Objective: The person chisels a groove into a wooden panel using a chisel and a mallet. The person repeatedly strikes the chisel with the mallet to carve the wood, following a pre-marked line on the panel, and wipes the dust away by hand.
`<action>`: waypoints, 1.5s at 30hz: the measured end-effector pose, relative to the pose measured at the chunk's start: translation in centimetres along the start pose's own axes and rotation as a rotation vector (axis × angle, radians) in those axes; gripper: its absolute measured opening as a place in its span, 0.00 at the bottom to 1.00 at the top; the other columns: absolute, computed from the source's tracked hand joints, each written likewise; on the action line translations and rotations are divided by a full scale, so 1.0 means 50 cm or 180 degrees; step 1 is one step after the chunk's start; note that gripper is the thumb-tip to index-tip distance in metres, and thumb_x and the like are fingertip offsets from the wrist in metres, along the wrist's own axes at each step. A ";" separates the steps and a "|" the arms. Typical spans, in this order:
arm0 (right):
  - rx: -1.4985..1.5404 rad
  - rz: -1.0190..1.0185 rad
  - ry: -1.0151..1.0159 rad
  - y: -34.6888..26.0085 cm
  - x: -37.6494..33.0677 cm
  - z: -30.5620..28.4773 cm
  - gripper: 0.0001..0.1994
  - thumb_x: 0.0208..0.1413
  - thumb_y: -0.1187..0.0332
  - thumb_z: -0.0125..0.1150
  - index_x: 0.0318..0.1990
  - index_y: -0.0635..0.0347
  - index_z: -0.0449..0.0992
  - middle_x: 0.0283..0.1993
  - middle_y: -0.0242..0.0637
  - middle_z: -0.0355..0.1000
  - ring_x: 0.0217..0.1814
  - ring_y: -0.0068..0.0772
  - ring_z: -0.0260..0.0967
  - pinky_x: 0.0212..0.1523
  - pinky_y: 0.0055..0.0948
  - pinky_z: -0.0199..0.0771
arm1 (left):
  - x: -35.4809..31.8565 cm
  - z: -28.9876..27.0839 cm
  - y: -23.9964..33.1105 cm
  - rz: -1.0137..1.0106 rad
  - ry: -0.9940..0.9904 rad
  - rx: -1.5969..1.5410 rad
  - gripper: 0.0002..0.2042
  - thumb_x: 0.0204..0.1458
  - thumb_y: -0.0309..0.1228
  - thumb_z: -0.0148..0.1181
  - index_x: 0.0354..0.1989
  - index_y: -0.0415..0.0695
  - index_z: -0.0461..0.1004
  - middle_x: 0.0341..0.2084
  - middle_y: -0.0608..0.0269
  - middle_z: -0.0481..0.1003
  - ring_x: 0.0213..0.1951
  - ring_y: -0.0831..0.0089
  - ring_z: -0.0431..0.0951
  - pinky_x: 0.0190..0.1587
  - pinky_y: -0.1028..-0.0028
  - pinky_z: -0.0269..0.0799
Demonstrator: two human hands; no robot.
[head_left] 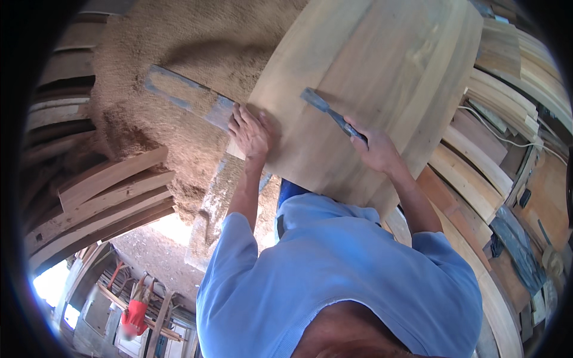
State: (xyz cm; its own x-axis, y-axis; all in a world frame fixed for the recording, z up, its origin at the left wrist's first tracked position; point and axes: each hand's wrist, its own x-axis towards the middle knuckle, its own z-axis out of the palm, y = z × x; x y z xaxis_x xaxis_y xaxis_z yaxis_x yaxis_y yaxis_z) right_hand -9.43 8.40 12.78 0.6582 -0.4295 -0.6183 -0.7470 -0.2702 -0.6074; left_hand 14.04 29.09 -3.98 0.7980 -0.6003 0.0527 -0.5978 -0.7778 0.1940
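A broad wooden panel [364, 77] made of joined boards lies in front of me, its near edge at my body. My right hand [379, 149] is closed round the handle of a chisel [325, 106], whose flat grey blade points away to the left over the panel. At the panel's left edge, my left hand [249, 134] rests palm down with its fingers extended. Those fingertips reach a grey, worn beam [221, 113] that sticks out to the left under the panel, partly coated in sawdust. Whether the blade touches the wood, I cannot tell.
Sawdust [197, 36] is heaped to the left. Stacked planks [113, 197] stand at the left, and more boards [471, 173] line the right, with a white cable [507, 140] across them. Far off at lower left is a person in a red shirt [136, 313].
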 end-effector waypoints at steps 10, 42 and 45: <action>-0.0091 -0.0381 0.0324 0.020 0.057 0.046 0.25 0.61 0.65 0.52 0.67 0.53 0.71 0.40 0.55 0.76 0.42 0.57 0.76 0.45 0.49 0.72 | -0.005 0.004 0.008 -0.0163 -0.0198 -0.0159 0.30 0.64 0.46 0.49 0.67 0.34 0.60 0.70 0.46 0.59 0.66 0.45 0.60 0.67 0.46 0.54; 0.4018 0.0613 0.2960 0.222 -0.310 0.272 0.19 0.68 0.62 0.54 0.61 0.61 0.72 0.29 0.31 0.72 0.18 0.15 0.61 0.18 0.18 0.58 | 0.031 -0.022 -0.001 -0.0119 -0.0453 0.0084 0.42 0.60 0.55 0.46 0.75 0.37 0.50 0.74 0.46 0.53 0.67 0.47 0.58 0.64 0.49 0.54; 0.4244 0.0603 0.3321 0.238 -0.373 0.284 0.18 0.69 0.62 0.54 0.60 0.62 0.73 0.29 0.32 0.72 0.18 0.15 0.61 0.18 0.18 0.57 | 0.029 -0.018 -0.009 0.0153 -0.0485 0.0212 0.41 0.61 0.56 0.44 0.76 0.40 0.48 0.75 0.43 0.50 0.68 0.45 0.58 0.66 0.47 0.53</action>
State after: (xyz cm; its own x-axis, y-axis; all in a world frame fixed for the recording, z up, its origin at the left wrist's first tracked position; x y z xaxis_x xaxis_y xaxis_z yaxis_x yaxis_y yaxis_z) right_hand -29.26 25.42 10.01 -0.1660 -0.8557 -0.4902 0.1463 0.4702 -0.8704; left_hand 15.53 28.76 -3.10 0.7507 -0.6545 -0.0897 -0.6428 -0.7550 0.1294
